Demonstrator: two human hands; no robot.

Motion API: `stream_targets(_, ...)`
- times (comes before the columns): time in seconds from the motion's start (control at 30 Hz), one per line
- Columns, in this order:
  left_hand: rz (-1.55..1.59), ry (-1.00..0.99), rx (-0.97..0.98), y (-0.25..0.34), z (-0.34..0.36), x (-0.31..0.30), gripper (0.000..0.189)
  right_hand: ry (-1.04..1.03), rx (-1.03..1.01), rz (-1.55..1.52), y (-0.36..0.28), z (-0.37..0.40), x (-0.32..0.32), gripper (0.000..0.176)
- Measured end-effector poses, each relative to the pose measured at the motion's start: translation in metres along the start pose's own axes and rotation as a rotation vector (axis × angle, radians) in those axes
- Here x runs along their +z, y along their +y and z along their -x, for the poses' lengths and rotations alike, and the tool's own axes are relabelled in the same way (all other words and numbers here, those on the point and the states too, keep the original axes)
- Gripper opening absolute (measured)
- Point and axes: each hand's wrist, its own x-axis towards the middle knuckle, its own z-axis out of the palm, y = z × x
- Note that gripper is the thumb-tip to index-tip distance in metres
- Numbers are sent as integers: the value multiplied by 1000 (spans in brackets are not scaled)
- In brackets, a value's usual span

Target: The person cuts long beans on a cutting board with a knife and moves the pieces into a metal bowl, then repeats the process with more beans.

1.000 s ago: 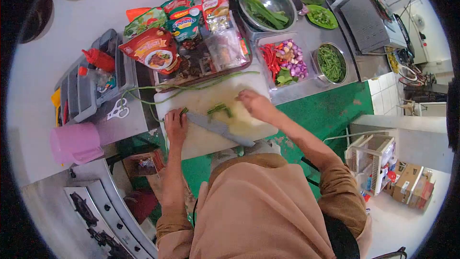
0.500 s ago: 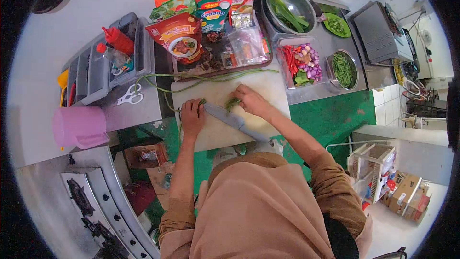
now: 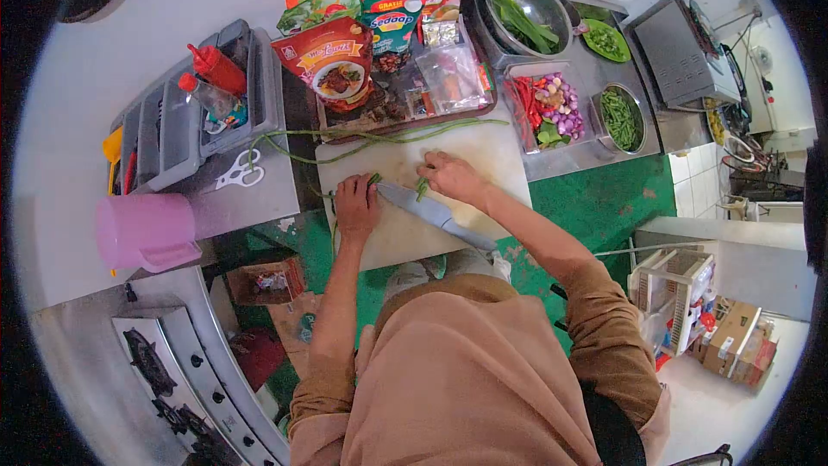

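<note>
A white cutting board (image 3: 392, 246) lies in front of me. On its left part my left hand (image 3: 355, 205) is closed over long green beans, whose cut ends (image 3: 374, 179) show past the fingertips. A knife (image 3: 416, 208) lies slantwise on the board, its tip beside my left hand and its handle toward my body; neither hand grips it. Past the blade, my right hand (image 3: 454, 178) pinches short cut bean pieces (image 3: 422, 188). Long uncut beans (image 3: 392, 135) stretch along the board's far edge and off to the left.
Behind the board stands a tray (image 3: 405, 132) with seasoning packets. To the right are a container of chilies and shallots (image 3: 552, 112), a bowl of cut beans (image 3: 619, 121) and a metal bowl with scallions (image 3: 552, 4). Scissors (image 3: 240, 171) and a pink pitcher (image 3: 147, 229) are left.
The whole view has shifted slightly. The bean pieces under my right fingers now show more clearly as short lengths. Both hands and the knife keep nearly the same places on the board.
</note>
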Motion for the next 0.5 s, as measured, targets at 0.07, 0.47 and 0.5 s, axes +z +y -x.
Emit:
stream_targets(0.07,10,-7,-4,-3,0,2,26,-22,-6,26,-4,-3,-2,30)
stream_targets(0.47,32,8,13,1,-1,-2,26,87,366,-534,23,-4,-17,31)
stream_targets(0.5,32,18,14,1,0,-1,26,76,479,-788,29,-2,-19,26)
